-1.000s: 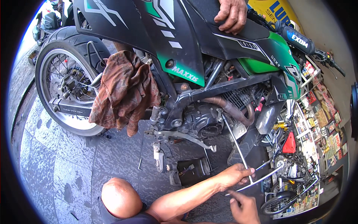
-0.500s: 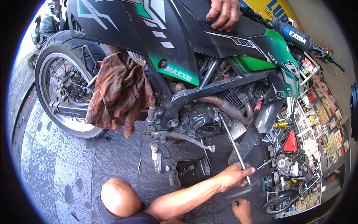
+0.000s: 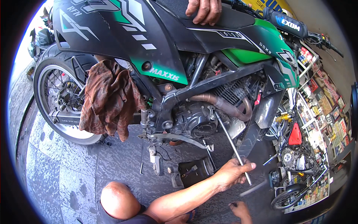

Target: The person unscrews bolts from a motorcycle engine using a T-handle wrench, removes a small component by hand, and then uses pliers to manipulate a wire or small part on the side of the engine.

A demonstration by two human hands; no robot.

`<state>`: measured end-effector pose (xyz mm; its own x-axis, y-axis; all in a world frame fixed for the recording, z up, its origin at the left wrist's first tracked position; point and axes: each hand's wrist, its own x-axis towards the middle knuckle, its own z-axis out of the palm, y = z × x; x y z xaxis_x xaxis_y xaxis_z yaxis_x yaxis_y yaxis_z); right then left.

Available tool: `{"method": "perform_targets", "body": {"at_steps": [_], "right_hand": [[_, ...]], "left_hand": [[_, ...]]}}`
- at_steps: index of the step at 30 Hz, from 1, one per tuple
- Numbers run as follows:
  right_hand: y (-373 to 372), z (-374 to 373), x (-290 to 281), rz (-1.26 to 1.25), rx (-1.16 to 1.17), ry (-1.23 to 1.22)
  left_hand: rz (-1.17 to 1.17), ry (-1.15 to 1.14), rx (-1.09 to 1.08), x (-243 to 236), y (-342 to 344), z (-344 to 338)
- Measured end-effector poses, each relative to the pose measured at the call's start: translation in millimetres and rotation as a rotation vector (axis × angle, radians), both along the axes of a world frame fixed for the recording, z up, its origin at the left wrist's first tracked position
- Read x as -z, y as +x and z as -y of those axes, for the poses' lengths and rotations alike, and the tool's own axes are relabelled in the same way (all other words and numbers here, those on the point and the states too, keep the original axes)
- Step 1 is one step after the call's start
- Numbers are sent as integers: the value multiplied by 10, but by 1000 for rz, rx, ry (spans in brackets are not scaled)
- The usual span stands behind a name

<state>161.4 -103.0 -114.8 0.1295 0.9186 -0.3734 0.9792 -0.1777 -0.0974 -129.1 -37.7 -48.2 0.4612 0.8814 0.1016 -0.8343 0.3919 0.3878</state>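
My left hand [image 3: 235, 174] is shut on a long silver T-handle wrench [image 3: 230, 137], whose upper end reaches the engine [image 3: 197, 123] of the black-and-green motorcycle [image 3: 231, 43]. The wrench's crossbar [image 3: 252, 189] is blurred below the grip. My right hand [image 3: 239, 210] is at the bottom edge, below the crossbar, fingers curled; what they hold, if anything, is unclear. My bare knee [image 3: 120, 198] is at lower left. A brown rag [image 3: 110, 97] hangs beside the rear wheel.
Another person's hand [image 3: 203, 11] rests on the seat. An open black container [image 3: 194, 171] and an L-shaped tool [image 3: 141, 168] lie on the tiled floor [image 3: 78, 168]. A partly dismantled bike [image 3: 294, 155] with red panel stands before a cluttered display rack [image 3: 324, 112] at right.
The crossbar has swung from a sharp diagonal to a blur. My right hand has dropped away from it, index finger curling in. The view has shifted, placing the motorcycle higher and leftward.
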Motion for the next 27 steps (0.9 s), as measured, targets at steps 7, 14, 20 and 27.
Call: {"method": "perform_targets", "body": {"at_steps": [7,14,20,27], "right_hand": [[-108,7,-55,31,-24,-40],[-329,56,-89,69,-14,-73],[-285,77,-66,76,-61,-86],[-248,105,0,44,-86,-70]], "left_hand": [[44,-49,-32,-48,-71,22],[-2,-28,-107,-52,-112,44],[-124,-34,-175,-113,-195,59],[-105,-88,-276,-123,-209,15]]}}
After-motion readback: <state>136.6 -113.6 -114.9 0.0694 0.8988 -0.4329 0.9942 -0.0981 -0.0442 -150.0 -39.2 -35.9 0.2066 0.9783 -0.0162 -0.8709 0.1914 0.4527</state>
